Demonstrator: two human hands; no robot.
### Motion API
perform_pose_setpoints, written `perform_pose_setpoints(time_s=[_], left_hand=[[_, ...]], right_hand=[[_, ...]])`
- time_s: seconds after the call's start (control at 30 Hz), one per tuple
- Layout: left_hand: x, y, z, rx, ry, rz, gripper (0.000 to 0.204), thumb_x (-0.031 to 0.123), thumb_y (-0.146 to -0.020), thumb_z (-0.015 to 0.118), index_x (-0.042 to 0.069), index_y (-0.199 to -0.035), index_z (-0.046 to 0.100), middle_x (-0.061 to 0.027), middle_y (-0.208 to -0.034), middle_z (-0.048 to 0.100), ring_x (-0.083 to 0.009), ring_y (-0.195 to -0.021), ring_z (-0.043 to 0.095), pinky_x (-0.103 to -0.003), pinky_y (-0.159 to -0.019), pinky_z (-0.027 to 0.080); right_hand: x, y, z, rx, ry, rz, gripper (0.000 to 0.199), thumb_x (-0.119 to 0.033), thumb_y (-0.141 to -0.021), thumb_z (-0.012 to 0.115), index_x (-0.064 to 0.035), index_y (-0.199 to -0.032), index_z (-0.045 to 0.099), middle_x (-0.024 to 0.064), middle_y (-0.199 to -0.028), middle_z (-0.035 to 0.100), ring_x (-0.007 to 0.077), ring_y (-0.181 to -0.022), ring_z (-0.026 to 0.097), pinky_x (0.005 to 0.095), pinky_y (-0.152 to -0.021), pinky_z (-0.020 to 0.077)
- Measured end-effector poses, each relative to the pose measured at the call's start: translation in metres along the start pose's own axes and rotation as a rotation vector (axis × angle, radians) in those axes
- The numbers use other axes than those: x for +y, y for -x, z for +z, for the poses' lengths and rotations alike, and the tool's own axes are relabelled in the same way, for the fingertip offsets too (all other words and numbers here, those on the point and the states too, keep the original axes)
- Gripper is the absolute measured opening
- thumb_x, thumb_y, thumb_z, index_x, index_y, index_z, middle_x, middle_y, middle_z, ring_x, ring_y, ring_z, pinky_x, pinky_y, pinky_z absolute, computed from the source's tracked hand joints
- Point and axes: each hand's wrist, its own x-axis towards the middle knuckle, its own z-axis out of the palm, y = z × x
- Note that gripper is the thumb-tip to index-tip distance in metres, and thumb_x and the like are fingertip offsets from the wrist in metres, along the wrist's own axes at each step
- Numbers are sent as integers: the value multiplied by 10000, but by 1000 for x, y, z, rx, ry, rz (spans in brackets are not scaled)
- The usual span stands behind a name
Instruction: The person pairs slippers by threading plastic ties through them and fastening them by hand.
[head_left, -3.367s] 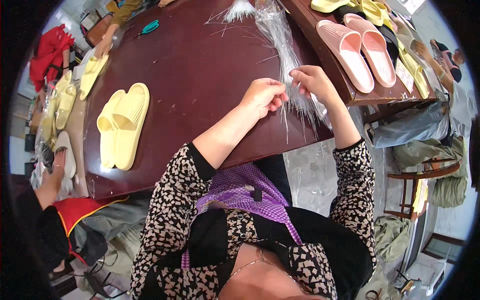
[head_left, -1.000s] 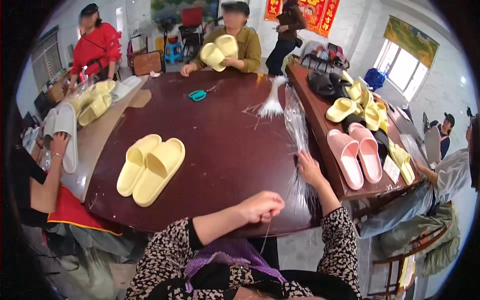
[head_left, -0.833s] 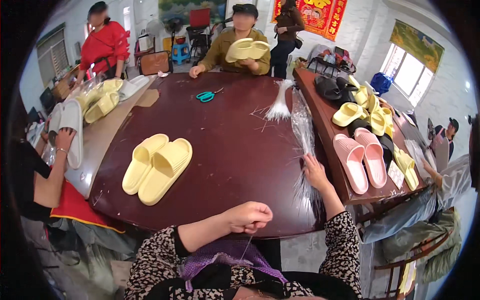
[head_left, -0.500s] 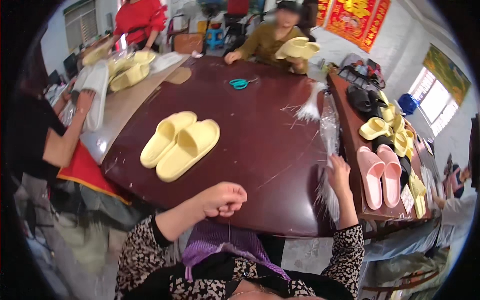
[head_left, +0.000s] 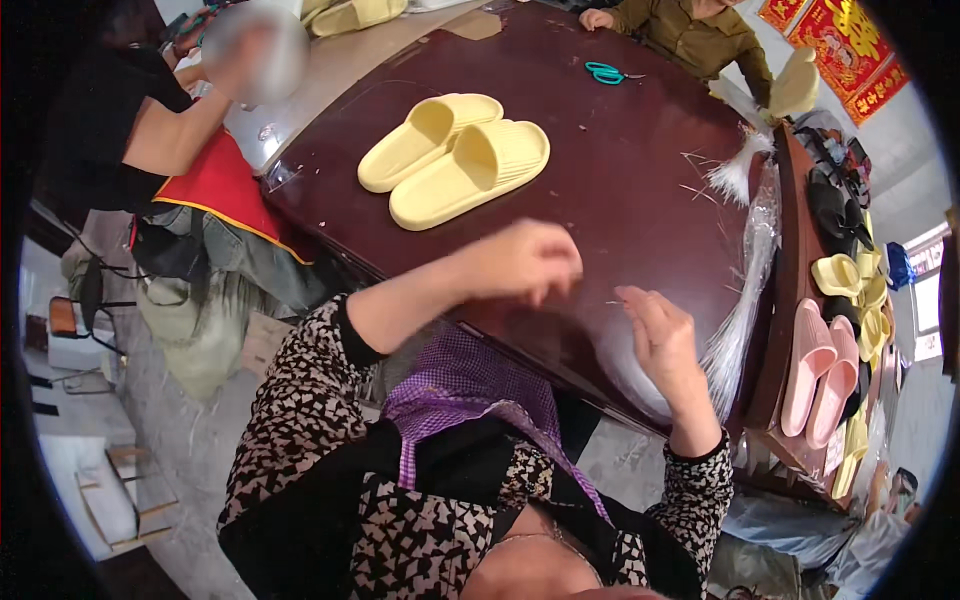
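My left hand [head_left: 530,262] is over the near part of the dark red table, its fingers curled and slightly smeared by motion. What it holds, if anything, I cannot make out. To its right my right hand [head_left: 660,335] is raised, thumb and fingers drawn together. A tiny pale end shows at the fingertips, too small to name. A pair of yellow slippers [head_left: 470,170] lies side by side on the table beyond my left hand. Past my right hand, a bundle of clear thin strands [head_left: 738,330] lies along the table's right edge; neither hand touches it.
Teal-handled scissors [head_left: 604,73] lie at the far side, near a seated person in olive [head_left: 690,35]. A white tuft of strands [head_left: 740,170] is at the far right. Pink slippers [head_left: 822,375] stand on the right-hand side table. Another person in black [head_left: 150,90] works at left.
My view has turned down and to the left. My right hand has come away from the strand bundle and nearer my left hand. The left hand has moved forward and right.
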Motion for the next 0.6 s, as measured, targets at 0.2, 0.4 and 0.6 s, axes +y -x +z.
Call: perform_pose_setpoints(time_s=[0.2,0.4,0.6], left_hand=[[-24,0,-140,835,-799,-21,236,200,-834,581,-29,-856,633,-188,-864,658,-310,-793,636,-402,-715,484],[-53,-15,-182,703,-788,-96,344,281,-746,665,-32,-890,661,-197,-845,665,-294,-796,653,-394,-712,489],[-55,-56,-158,701,-925,-75,280,218,-744,638,-47,-832,622,-222,-811,644,-324,-775,638,-408,-693,482]], right_hand=[[16,29,-26,124,-150,374,134,-37,-906,552,2,-1005,634,25,-672,569,99,-573,509,242,-519,407],[29,44,-48,196,-608,696,197,-110,-967,470,5,-1011,623,-57,-570,421,11,-494,350,173,-441,252],[22,49,-51,255,-701,747,212,-134,-970,461,8,-1001,615,-56,-551,420,8,-447,314,175,-396,210]])
